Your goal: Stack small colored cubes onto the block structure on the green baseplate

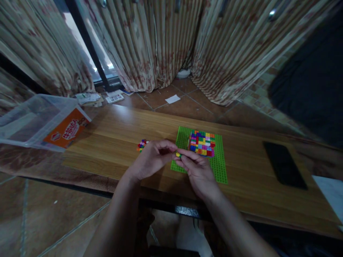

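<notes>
My left hand (153, 157) and my right hand (197, 169) meet over the left part of a green studded baseplate (221, 167). Between their fingertips is a small yellow and green toy brick piece (178, 155); whether it is one brick or two joined I cannot tell. Both hands are closed in a pinch on it. Just behind my right hand, a block built of many-coloured toy bricks (202, 142) stands on the baseplate. A small pile of loose bricks (142, 145) lies on the table beyond my left hand, which partly hides it.
The wooden table (107, 142) holds a clear plastic box (40, 117) with an orange label at its left end. A black phone-like slab (284, 165) lies to the right, near a white sheet (331, 192). Papers (114, 97) lie on the floor before the curtains (150, 46).
</notes>
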Demonstrator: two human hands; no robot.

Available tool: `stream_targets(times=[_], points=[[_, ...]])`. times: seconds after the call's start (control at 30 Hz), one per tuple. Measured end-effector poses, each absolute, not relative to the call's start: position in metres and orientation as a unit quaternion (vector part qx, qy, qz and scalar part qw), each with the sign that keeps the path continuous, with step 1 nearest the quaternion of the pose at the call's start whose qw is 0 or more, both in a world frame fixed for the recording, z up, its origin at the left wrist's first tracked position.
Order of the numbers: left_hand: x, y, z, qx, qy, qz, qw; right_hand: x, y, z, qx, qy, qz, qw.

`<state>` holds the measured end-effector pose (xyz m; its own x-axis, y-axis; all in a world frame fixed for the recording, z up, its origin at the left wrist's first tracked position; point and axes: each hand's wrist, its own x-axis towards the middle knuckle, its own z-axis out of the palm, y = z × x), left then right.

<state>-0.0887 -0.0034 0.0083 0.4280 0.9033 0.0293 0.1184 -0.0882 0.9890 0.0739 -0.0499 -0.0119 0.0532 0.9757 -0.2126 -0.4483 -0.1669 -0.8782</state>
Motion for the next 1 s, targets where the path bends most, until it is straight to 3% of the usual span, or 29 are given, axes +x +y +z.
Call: stream_targets(times=[0.23,0.77,1.0], points=[[-0.080,-0.006,0.014,0.658,0.409,0.339,0.534,0.072,-0.050,-0.008,-0.497,-0.314,0.546,0.597],[-0.076,-0.009,0.028,0.594,0.367,0.353,0.622,0.082,-0.052,0.004,-0.453,-0.348,0.598,0.563],[-0.068,-0.005,0.023,0.561,0.433,0.389,0.589,0.107,-0.047,0.012,-0.458,-0.335,0.534,0.627]])
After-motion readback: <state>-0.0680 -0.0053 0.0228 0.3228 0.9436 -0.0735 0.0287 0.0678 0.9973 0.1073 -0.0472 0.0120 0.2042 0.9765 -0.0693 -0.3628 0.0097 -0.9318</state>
